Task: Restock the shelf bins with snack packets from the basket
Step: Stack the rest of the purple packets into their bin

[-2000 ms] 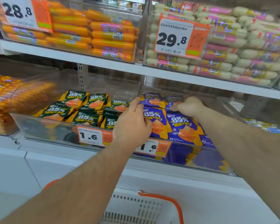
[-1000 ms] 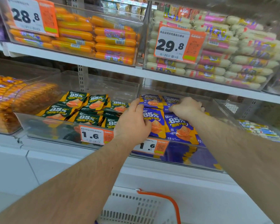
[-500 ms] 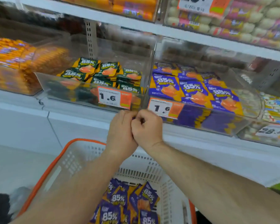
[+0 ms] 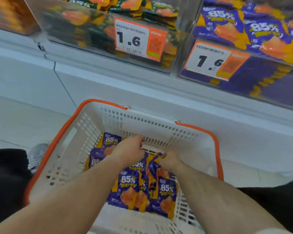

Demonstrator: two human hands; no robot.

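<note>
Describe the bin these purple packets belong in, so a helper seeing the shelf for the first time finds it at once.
Start at the white basket with orange handles on the floor; on the shelf ledge above it stand clear bins. Take the right-hand bin, above the basket's right side. Unlike the left bin of green packets, it holds purple packets matching those in the basket.

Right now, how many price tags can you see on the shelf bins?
2, both reading 1.6. One price tag is on the front of the green-packet bin; the other tag is on the purple-packet bin to its right. More may lie outside the view.
</note>
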